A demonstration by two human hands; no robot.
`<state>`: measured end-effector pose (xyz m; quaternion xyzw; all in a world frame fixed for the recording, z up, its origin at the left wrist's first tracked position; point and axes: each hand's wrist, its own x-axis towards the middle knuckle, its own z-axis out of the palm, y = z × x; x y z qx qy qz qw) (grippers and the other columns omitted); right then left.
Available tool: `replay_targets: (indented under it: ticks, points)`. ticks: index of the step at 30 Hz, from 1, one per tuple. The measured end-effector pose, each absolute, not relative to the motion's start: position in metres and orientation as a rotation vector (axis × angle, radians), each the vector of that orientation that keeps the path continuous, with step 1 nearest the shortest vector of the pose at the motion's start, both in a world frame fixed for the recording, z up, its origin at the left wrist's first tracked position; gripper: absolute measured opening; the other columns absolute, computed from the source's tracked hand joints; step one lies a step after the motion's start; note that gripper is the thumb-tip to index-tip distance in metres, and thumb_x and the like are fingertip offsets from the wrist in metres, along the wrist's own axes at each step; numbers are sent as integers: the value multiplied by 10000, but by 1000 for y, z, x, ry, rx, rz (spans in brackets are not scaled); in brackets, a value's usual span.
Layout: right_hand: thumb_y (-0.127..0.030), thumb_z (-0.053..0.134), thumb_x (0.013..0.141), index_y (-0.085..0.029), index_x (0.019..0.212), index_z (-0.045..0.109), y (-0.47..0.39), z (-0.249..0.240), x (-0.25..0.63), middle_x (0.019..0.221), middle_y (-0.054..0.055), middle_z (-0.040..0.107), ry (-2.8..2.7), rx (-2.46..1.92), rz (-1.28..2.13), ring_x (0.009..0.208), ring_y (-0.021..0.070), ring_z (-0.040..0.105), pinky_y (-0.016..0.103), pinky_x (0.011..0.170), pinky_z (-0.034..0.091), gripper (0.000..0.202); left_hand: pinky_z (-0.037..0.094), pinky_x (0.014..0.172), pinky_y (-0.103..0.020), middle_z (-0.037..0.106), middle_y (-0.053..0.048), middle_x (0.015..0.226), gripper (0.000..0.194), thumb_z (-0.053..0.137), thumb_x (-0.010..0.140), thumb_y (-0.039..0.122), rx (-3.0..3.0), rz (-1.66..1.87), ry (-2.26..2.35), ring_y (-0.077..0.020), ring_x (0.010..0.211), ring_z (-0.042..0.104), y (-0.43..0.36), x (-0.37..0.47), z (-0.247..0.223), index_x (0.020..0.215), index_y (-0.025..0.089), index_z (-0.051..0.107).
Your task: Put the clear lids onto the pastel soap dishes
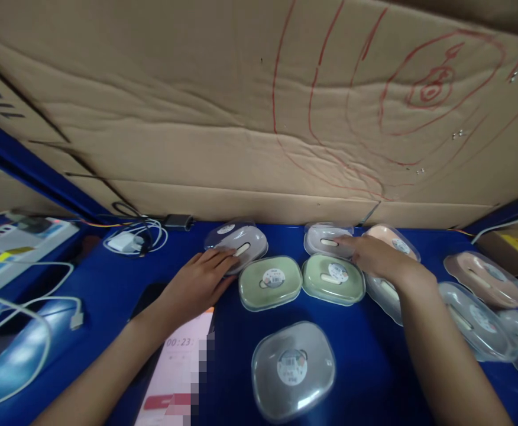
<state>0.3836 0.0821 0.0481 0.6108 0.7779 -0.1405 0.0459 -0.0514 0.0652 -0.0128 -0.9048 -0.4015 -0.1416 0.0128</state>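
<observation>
My left hand (203,278) lies with its fingers on a grey lidded box (252,239) near the back of the blue table. My right hand (369,254) reaches to another grey box (321,239) at the back centre, its fingertips at the right side of the lid; its grip is hard to make out. Two green boxes (270,283) (334,278) sit side by side between the hands. Nearer to me rests a single grey box (293,371) with a round label. An orange box (389,239) stands just behind my right hand, and a grey one (384,293) is partly under my wrist.
More boxes (487,278) stand at the right. A phone with a timer (177,355) lies under my left forearm. White cables (77,313), a charger (126,241) and a power strip (23,254) are at the left. A cardboard wall (197,118) rises behind.
</observation>
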Motion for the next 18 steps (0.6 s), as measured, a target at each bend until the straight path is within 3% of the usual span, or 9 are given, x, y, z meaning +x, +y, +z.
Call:
replay_targets:
  ticks: [3, 9, 13, 18]
  points:
    - [-40, 599, 811, -316, 1547, 621, 89, 46, 380, 1424, 48, 737, 2304, 1842, -469, 1243, 310, 739, 377, 1040, 564, 786, 560, 1073, -534, 756, -118, 1331, 338, 506, 1098, 397, -2870, -553, -1320, -334, 1254, 676, 67, -50, -8, 1341, 216, 654]
    - [-337, 743, 927, -291, 1469, 697, 98, 47, 373, 1371, 81, 763, 2354, 1850, -453, 1276, 362, 718, 439, 1105, 540, 546, 585, 1043, -496, 759, -117, 1244, 374, 441, 1112, 440, -2782, -789, -1509, -316, 1207, 684, 66, -46, -1, 1360, 220, 615]
    - [-315, 787, 893, -274, 1537, 627, 98, 39, 367, 1539, 114, 649, 2421, 1828, -458, 1391, 353, 640, 450, 1167, 496, 665, 595, 1023, -461, 737, -99, 1287, 347, 477, 1113, 400, -2600, -945, -1605, -293, 1199, 701, 63, -42, 0, 1405, 245, 580]
    - [-293, 731, 947, -254, 1539, 626, 99, 35, 371, 1503, 123, 668, 2437, 1782, -530, 1333, 307, 674, 412, 1168, 489, 603, 576, 1010, -487, 749, -117, 1251, 220, 520, 1090, 237, -2544, -929, -1303, -296, 1137, 717, 49, -31, 11, 1232, 231, 689]
